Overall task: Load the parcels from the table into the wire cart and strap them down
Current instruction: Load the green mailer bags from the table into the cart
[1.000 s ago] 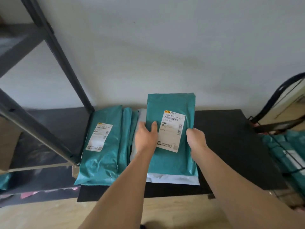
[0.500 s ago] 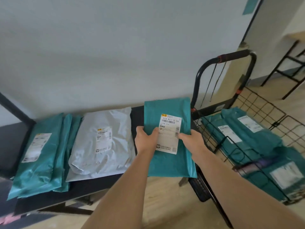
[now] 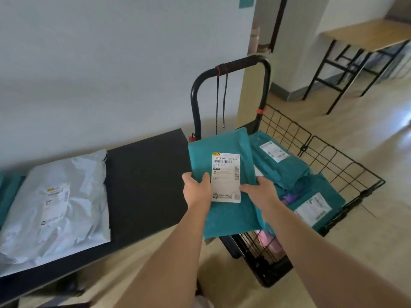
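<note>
At the far left edge a sliver of teal parcels (image 3: 6, 196) showed on the black table (image 3: 146, 174). Just right of them lay a grey-white mailer (image 3: 55, 205), crumpled and puffy, its label facing up; it looked soft and light, likely clothing, and would probably sag if lifted by one corner, so a grip on both long edges would suit it best. The right half of the table was bare.

Right of the table's end, the person held a teal parcel (image 3: 224, 174) in the air, label up, over the near left corner of the wire cart (image 3: 333, 156). The left hand (image 3: 196, 190) clasped its left edge, thumb on top beside the label and fingers hidden beneath. The right hand (image 3: 259, 191) pinched the right edge the same way, thumb lying across the label's corner. Both hands were closed on the parcel. It stayed fairly flat between them, which suggested a light, slightly stiff packet; the glossy film looked slippery, so the two-edge hold seemed sensible.

Further right, several teal mailers (image 3: 284, 165) already lay in the cart, overlapping, with something pink (image 3: 265, 238) lower down near the front. A dark cord (image 3: 222, 101) hung from the cart's handle (image 3: 231, 67), not yet stretched over the load. In the far right stood a wooden desk (image 3: 364, 34).
</note>
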`<state>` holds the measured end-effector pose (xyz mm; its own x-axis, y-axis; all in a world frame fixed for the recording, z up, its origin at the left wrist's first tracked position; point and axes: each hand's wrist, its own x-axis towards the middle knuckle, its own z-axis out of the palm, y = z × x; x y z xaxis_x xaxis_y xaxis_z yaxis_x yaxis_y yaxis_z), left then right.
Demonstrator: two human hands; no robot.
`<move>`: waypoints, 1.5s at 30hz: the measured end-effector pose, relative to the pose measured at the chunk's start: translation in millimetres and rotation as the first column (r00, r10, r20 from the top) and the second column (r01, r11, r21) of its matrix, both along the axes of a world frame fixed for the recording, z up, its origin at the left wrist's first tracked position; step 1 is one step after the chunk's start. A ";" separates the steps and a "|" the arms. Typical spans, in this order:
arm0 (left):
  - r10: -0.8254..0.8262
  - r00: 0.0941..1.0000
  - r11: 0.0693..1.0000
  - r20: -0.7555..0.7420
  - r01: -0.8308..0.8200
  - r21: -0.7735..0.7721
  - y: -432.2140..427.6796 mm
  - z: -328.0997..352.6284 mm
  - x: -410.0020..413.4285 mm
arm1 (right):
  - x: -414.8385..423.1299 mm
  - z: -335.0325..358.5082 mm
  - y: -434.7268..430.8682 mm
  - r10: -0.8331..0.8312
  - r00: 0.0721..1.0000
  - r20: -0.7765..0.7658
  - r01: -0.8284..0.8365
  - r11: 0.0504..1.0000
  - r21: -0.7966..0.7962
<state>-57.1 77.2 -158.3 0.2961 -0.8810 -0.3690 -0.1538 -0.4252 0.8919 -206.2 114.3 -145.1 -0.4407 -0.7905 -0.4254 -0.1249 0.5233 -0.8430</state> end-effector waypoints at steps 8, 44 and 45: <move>-0.099 0.995 0.995 0.000 0.099 0.032 -47.8 -14.4 -86.4 | -81.3 -8.7 -32.7 -0.113 0.993 -0.019 0.114 0.993 0.025; -0.256 0.907 0.777 0.335 -0.013 0.629 -151.8 -143.8 -228.1 | -205.8 -166.4 -216.0 0.624 0.762 -0.171 -0.547 0.763 0.345; -0.284 0.906 0.764 0.315 0.015 0.645 -150.9 -145.8 -227.7 | -206.0 -167.7 -217.2 0.640 0.743 -0.196 -0.558 0.754 0.347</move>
<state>-284.8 -73.7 -304.1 0.4113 -0.5430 -0.7321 -0.5235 -0.7982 0.2979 -412.2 -102.9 -312.8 -0.0436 -0.8147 -0.5782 -0.6967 0.4396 -0.5669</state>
